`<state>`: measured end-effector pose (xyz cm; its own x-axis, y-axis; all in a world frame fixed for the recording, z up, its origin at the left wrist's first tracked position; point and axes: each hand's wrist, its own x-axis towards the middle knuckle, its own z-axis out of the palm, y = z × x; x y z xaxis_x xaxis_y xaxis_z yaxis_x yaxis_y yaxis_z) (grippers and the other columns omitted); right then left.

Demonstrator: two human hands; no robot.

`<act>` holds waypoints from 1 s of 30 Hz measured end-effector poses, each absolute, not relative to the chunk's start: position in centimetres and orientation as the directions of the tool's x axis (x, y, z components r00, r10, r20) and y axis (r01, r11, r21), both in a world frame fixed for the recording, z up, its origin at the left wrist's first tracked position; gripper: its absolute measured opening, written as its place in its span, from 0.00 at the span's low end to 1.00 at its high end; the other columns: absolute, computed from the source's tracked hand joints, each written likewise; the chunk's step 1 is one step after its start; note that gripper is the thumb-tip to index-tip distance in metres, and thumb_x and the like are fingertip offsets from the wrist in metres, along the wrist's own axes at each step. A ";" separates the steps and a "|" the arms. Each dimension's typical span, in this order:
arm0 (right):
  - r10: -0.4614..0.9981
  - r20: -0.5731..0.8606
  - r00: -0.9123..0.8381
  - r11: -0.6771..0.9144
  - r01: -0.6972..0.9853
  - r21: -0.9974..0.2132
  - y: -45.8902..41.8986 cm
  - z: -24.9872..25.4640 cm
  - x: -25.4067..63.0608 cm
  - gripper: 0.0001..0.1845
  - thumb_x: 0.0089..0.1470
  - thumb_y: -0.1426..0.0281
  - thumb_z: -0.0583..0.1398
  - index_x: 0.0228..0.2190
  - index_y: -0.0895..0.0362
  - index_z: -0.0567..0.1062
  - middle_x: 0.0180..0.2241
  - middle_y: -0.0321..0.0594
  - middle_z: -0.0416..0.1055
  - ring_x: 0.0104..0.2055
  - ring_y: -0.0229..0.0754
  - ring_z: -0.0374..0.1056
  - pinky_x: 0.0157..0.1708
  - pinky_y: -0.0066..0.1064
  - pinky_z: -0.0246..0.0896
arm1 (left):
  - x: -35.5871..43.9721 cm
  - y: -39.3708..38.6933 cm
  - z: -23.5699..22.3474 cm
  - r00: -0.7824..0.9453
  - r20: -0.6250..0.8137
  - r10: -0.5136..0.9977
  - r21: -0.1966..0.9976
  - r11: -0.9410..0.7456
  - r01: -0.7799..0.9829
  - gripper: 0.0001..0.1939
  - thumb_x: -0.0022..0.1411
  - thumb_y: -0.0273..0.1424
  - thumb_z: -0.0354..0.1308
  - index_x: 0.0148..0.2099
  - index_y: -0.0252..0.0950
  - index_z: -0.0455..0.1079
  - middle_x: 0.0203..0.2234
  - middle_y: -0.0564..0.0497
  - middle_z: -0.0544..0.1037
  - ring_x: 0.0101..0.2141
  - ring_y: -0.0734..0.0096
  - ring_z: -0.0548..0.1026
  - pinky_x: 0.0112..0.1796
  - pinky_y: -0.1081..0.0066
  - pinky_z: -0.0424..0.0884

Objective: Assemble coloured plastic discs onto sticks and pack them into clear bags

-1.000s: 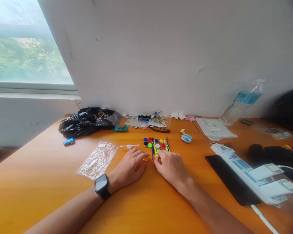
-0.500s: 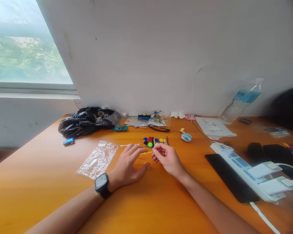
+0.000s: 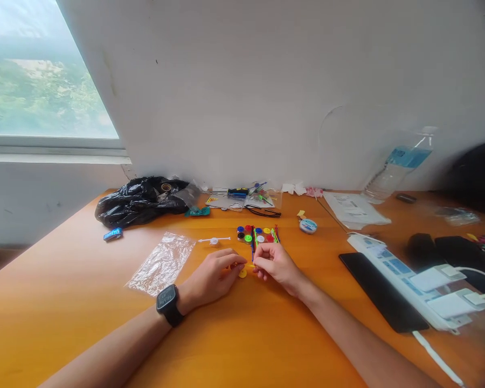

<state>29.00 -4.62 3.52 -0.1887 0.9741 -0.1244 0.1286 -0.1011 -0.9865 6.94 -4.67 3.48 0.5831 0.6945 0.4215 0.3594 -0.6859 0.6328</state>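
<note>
Curled in from its earlier spread, the left hand [image 3: 218, 275] meets the lowered right hand [image 3: 277, 265] at a thin yellow stick [image 3: 251, 264], just below centre frame.
Right thumb and forefinger pinch the stick, mostly hidden; whether the left fingers grip it cannot be told. A round yellow disc [image 3: 242, 274] lies beneath on smooth wood. Beyond, glossy coloured discs [image 3: 248, 238] are partly covered; upper right, a transparent bottle [image 3: 404, 161] blurs.

Home or office, unclear which: desk [image 3: 226, 345], wall [image 3: 242, 97] at 12 o'clock, window [image 3: 40, 81] at 10, power strip [image 3: 396, 271] at 4
</note>
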 end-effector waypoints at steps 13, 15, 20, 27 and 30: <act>0.969 -0.052 -0.240 0.015 0.270 -0.963 -4.2 2.5 29.3 0.03 0.46 0.73 0.60 0.23 0.55 0.72 0.19 0.31 0.70 0.22 0.35 0.63 0.22 0.25 0.54 | 7.1 -4.7 3.5 0.615 0.414 0.671 0.554 -0.722 0.415 0.09 0.72 0.34 0.59 0.42 0.39 0.80 0.36 0.45 0.82 0.35 0.63 0.79 0.37 0.67 0.74; 0.970 -0.026 -0.242 0.045 0.286 -0.957 -4.0 2.3 29.4 0.02 0.46 0.73 0.61 0.23 0.56 0.73 0.20 0.32 0.70 0.24 0.35 0.64 0.24 0.25 0.56 | 7.1 -4.6 3.5 0.603 0.424 0.676 0.555 -0.720 0.416 0.09 0.72 0.32 0.59 0.41 0.39 0.80 0.36 0.46 0.83 0.35 0.64 0.79 0.37 0.67 0.75; 0.955 -0.005 -0.295 0.096 0.329 -0.939 -3.7 1.8 29.6 0.03 0.47 0.71 0.67 0.26 0.58 0.78 0.25 0.35 0.73 0.28 0.37 0.66 0.28 0.27 0.58 | 7.1 -4.7 4.0 0.602 0.419 0.680 0.565 -0.714 0.414 0.07 0.71 0.29 0.59 0.41 0.38 0.80 0.37 0.47 0.84 0.36 0.66 0.80 0.39 0.69 0.76; 0.956 0.015 -0.292 0.119 0.342 -0.932 -3.5 1.7 29.7 0.04 0.48 0.70 0.67 0.27 0.58 0.79 0.26 0.35 0.73 0.28 0.37 0.65 0.28 0.27 0.58 | 7.1 -4.9 4.3 0.592 0.406 0.696 0.593 -0.694 0.409 0.04 0.67 0.27 0.63 0.42 0.38 0.79 0.36 0.49 0.84 0.34 0.68 0.81 0.37 0.71 0.77; 0.952 0.009 -0.305 0.119 0.344 -0.931 -3.5 1.9 29.7 0.03 0.47 0.71 0.66 0.26 0.58 0.78 0.25 0.35 0.72 0.28 0.37 0.65 0.29 0.28 0.57 | 7.0 -4.9 4.1 0.593 0.409 0.693 0.603 -0.693 0.394 0.02 0.67 0.27 0.63 0.40 0.38 0.77 0.35 0.50 0.84 0.34 0.69 0.80 0.37 0.72 0.76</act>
<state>29.68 -3.50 1.86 -0.3047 0.9524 0.0088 0.3444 0.1188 -0.9313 7.01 -4.90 4.05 0.5932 0.6934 0.4091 0.3945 -0.6932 0.6032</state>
